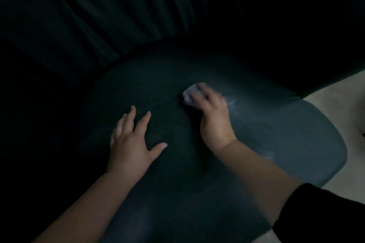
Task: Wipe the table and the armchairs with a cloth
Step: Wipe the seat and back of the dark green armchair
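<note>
Both hands on the armchair seat (266,134), left hand (130,144) flat beside right hand (213,116), cloth (190,94) under right fingers, backrest (98,25) behind, floor (339,102) right

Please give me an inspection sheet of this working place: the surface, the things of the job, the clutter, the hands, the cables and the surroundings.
Surface: dark green armchair seat, with pale whitish marks right of the cloth and near the front edge.
Job's things: pale cloth, bunched on the seat; the table is not in view.
Clutter: nothing seen.
Hands: right hand grips the cloth against the seat, blurred; left hand lies flat on the seat with fingers spread.
Cables: nothing seen.
Surroundings: ribbed dark backrest curves behind the seat; light floor at right; the scene is dim.
</note>
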{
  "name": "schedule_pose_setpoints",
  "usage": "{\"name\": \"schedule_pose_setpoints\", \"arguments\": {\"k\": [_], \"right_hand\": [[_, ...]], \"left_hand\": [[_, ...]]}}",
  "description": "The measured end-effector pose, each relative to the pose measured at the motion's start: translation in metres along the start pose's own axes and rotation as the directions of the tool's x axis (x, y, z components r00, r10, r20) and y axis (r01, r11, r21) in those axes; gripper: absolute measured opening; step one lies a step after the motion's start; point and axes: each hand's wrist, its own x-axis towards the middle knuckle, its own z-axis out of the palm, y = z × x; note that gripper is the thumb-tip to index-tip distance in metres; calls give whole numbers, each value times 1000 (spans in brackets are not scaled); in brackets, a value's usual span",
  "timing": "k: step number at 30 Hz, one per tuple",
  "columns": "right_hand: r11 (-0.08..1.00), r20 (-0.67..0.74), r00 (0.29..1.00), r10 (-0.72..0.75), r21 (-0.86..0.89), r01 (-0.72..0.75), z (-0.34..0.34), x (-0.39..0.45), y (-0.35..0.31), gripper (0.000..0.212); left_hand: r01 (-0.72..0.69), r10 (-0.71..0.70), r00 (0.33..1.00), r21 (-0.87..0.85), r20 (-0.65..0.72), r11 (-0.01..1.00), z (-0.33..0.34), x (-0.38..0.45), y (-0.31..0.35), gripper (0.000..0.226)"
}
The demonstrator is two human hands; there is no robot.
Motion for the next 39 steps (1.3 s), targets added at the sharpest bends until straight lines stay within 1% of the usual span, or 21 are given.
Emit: {"name": "schedule_pose_setpoints", "arguments": {"k": [2,4,5,6,8,11,13,16,18,19,23,25,27,29,31,32,33,35,37,38,39], "right_hand": [[995,-103,990,102,-1,-102,-10,28,14,59],[972,-79,969,232,-2,-233,-13,56,19,66],[965,-42,965,260,-26,-261,-8,65,16,68],[969,-5,971,240,-53,-240,0,70,10,68],[994,83,993,86,-77,-79,22,70,-14,66],[992,243,963,-115,-30,126,54,52,-47,53],[986,238,957,-168,25,167,61,43,-54,41],[989,105,983,-147,46,143,49,52,-43,29],[998,-17,999,-38,41,39,37,68,-26,25],[999,-39,999,1,39,1,32,76,-18,25],[999,33,998,44,-20,-43,39,82,-21,32],[998,71,997,-22,-49,25,50,76,-37,35],[995,105,990,-93,-29,97,52,74,-43,33],[994,62,993,-101,-34,103,40,82,-32,26],[998,-93,996,9,-59,-15,22,97,-8,23],[994,-148,985,83,-61,-92,14,104,4,26],[988,-163,977,135,-57,-146,8,109,11,30],[986,-91,989,115,-113,-125,9,113,14,33],[985,24,1000,17,-171,-12,24,110,6,28],[984,54,998,-37,-172,46,31,107,1,26],[995,50,998,-40,-91,45,33,107,-3,24]], "left_hand": [[2,-3,1000,-26,-22,1000,-1,0,-7,88],[16,-17,999,-42,-27,999,-2,1,-13,87],[24,-26,999,-45,-29,999,-1,1,-16,87],[31,-32,999,-48,-29,998,-2,1,-19,87],[35,-37,999,-57,-36,998,-2,2,-22,87],[38,-41,998,-54,-41,998,-3,4,-23,87],[42,-44,998,-63,-43,997,-5,7,-24,88],[49,-54,997,-94,-54,994,-10,10,-27,88],[53,-59,997,-107,-53,993,-10,11,-30,88],[58,-64,997,-112,-51,992,-10,11,-31,88],[63,-69,996,-110,-49,992,-5,10,-32,89],[65,-71,996,-113,-50,991,-4,10,-31,89],[69,-74,996,-115,-48,991,-4,11,-30,88],[69,-75,996,-120,-46,990,-4,11,-32,88],[65,-71,997,-126,-43,990,-4,10,-34,88],[63,-69,997,-129,-42,990,-3,10,-34,88],[62,-67,997,-131,-40,989,-3,10,-34,89],[62,-67,997,-127,-30,990,-2,10,-34,88],[62,-66,998,-127,-24,990,-2,10,-34,88],[60,-64,998,-131,-25,990,-2,10,-34,88],[59,-63,998,-135,-25,989,-2,10,-34,88]]}}
